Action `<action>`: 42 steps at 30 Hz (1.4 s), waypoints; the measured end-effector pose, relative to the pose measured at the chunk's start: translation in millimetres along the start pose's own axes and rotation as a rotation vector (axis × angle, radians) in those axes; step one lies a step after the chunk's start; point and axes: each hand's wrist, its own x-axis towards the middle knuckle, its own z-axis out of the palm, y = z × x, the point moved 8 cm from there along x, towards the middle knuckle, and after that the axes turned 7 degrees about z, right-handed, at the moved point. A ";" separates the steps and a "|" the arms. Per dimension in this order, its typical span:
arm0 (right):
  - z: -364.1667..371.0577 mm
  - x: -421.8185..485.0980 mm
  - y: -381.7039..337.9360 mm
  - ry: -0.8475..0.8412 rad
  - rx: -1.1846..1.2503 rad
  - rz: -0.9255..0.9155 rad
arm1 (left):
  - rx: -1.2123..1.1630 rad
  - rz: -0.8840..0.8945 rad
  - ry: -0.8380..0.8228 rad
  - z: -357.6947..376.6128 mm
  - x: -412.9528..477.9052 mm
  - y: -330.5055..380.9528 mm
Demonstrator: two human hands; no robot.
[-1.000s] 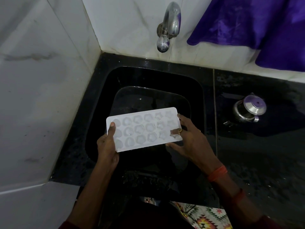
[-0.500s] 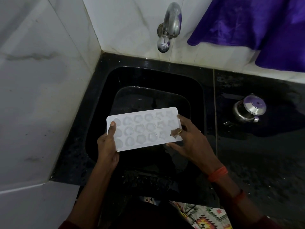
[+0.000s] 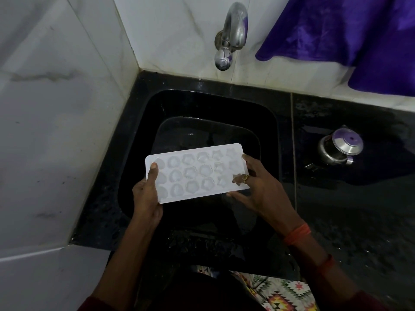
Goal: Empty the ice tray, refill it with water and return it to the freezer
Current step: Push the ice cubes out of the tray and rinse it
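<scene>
A white ice tray (image 3: 197,171) with several shaped moulds is held level over the black sink (image 3: 157,104). My left hand (image 3: 147,194) grips its left end, thumb on top. My right hand (image 3: 258,187) holds the right end, with the thumb on the top face and the fingers along the edge and underneath. The moulds look glossy; whether they hold ice or water is unclear. A steel tap (image 3: 231,34) juts from the wall above the sink, and no water is running.
A small steel lidded pot (image 3: 339,149) stands on the black counter (image 3: 359,221) to the right. A purple cloth (image 3: 348,37) hangs over the back wall. White marble tiles (image 3: 56,108) close in the left side.
</scene>
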 end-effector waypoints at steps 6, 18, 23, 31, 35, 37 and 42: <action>-2.3 -0.1 1.9 0.018 0.055 0.022 | -0.008 -0.007 -0.003 0.3 -0.2 -0.8; -1.9 0.1 3.0 0.013 0.063 0.023 | -0.003 -0.015 -0.013 -0.3 1.4 -3.5; -0.2 -1.6 -0.2 -0.004 -0.026 0.001 | -0.007 -0.014 -0.004 0.5 1.4 -3.1; -2.5 -3.9 -3.7 0.053 -0.025 -0.013 | -0.012 -0.011 0.003 -0.9 -1.4 -1.1; -3.7 -6.2 -11.5 0.076 -0.040 -0.082 | -0.004 -0.006 0.004 -1.3 -1.8 0.5; -2.4 -7.2 -16.6 0.065 -0.054 -0.120 | -0.004 -0.010 0.011 -1.9 -1.6 -0.4; -1.7 -8.8 -23.9 0.044 -0.060 -0.178 | -0.005 -0.024 0.004 -2.1 -1.6 -4.2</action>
